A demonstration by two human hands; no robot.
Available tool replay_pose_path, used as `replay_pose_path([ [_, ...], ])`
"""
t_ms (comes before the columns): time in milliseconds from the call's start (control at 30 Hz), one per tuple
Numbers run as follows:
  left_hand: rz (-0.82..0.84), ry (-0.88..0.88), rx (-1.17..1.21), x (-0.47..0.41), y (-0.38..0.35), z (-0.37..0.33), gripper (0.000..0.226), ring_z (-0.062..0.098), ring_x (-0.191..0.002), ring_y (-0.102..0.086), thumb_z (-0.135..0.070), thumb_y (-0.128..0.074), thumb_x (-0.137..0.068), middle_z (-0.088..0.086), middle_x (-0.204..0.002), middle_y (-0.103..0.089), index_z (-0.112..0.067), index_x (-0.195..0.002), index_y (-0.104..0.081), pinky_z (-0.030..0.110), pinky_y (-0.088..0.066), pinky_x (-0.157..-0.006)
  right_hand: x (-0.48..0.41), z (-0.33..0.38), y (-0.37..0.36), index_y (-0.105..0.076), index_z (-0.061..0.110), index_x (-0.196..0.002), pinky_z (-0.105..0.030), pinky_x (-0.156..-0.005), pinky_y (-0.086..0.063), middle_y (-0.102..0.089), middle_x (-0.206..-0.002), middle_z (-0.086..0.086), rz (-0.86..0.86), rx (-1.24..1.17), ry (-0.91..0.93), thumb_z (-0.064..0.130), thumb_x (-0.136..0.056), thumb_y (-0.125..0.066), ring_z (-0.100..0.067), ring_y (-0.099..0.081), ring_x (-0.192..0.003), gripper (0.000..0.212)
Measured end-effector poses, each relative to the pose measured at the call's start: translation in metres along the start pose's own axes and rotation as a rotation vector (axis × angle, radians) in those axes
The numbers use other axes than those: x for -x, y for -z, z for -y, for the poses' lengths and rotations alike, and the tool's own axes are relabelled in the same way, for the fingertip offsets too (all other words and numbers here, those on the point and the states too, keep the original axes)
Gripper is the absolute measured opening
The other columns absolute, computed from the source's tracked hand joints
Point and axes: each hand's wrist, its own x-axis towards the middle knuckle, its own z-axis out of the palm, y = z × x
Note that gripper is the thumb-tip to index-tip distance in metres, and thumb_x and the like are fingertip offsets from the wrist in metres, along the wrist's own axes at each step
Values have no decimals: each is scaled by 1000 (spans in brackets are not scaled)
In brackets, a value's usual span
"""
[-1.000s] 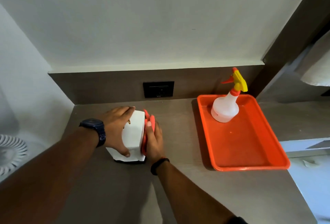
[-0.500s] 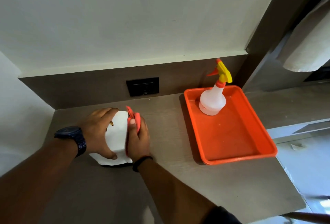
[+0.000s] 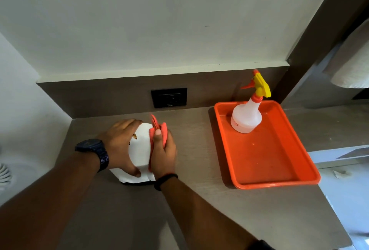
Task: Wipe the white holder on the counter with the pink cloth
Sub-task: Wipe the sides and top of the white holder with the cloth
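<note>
White holder [image 3: 139, 150] stands on the grey surface [image 3: 199, 200], clamped between both hands: the left hand [image 3: 119, 146] grips its left side, the right hand [image 3: 163, 156] presses the pink cloth [image 3: 157, 130] against its right. The spray bottle's [image 3: 246, 118] orange label is unreadable.

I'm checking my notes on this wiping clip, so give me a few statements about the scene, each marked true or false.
1. The right hand presses the pink cloth against the white holder. True.
2. The left hand rests on the orange tray. False: it grips the holder.
3. The spray bottle stands upright in the orange tray. True.
4. The tray sits left of the holder. False: it sits to the right.
5. A watch is on the left wrist. True.
</note>
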Motion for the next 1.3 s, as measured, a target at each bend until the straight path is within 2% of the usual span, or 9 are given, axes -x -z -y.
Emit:
replay_pose_path([
  [133,0,20,8,-2,-3,-2,139,22,-131,-33,-59,-89,-30,0,-148,-31,-20,-144,-19,34,-34,-107,-27,4,0,-49,31,-138,-46,-110,-41,-62,-134,1,58,46,-73,55,-88,-46,-20,-55,-126,55],
  [233,6,21,5,-3,-3,-2,142,22,-133,-31,-60,-88,-30,1,-151,-28,-19,-145,-16,35,-33,-109,-24,-5,2,-45,34,-140,-48,-112,-38,-58,-139,-1,33,53,-184,56,-90,-42,-24,-51,-130,54],
  [333,9,17,-6,-3,-3,0,142,22,-135,-29,-64,-84,-28,0,-150,-28,-21,-145,-15,37,-33,-110,-3,-16,5,-44,38,-139,-49,-112,-38,-56,-140,3,-12,6,-218,66,-79,-41,-21,-50,-129,66],
  [533,-5,18,-5,-3,-5,3,142,22,-132,-33,-74,-72,-20,-1,-147,-34,-22,-142,-21,41,-36,-109,-2,-7,1,-49,32,-136,-46,-106,-46,-61,-131,5,1,-11,-62,68,-78,-47,-17,-56,-123,68],
  [667,13,16,1,-3,-4,1,142,22,-136,-28,-65,-84,-27,1,-150,-30,-19,-145,-18,38,-31,-112,-23,2,2,-47,29,-139,-45,-110,-41,-60,-136,-2,34,61,-109,50,-95,-44,-22,-53,-128,49],
  [800,9,23,-10,-3,-6,2,145,22,-137,-27,-65,-85,-29,1,-153,-26,-19,-146,-13,38,-30,-114,-15,-8,3,-45,35,-139,-49,-112,-38,-60,-137,-1,-7,69,-193,57,-91,-41,-25,-52,-129,53],
  [933,25,21,10,-4,-5,2,145,23,-137,-28,-69,-79,-25,1,-151,-28,-21,-145,-15,43,-32,-113,8,-15,4,-49,37,-135,-46,-107,-46,-62,-131,7,-56,-1,-149,67,-78,-47,-16,-57,-122,65],
  [1067,-6,12,27,-2,-6,3,141,23,-134,-31,-68,-79,-24,1,-148,-32,-21,-143,-20,41,-33,-111,-7,-1,4,-51,27,-135,-42,-105,-46,-62,-123,9,5,14,-40,54,-86,-50,-14,-56,-120,57],
  [1300,12,27,28,-2,-6,1,143,24,-141,-21,-59,-89,-33,3,-154,-24,-18,-147,-13,39,-25,-116,-16,-8,4,-46,39,-137,-50,-110,-40,-61,-136,2,5,65,-188,72,-73,-42,-23,-54,-127,72],
])
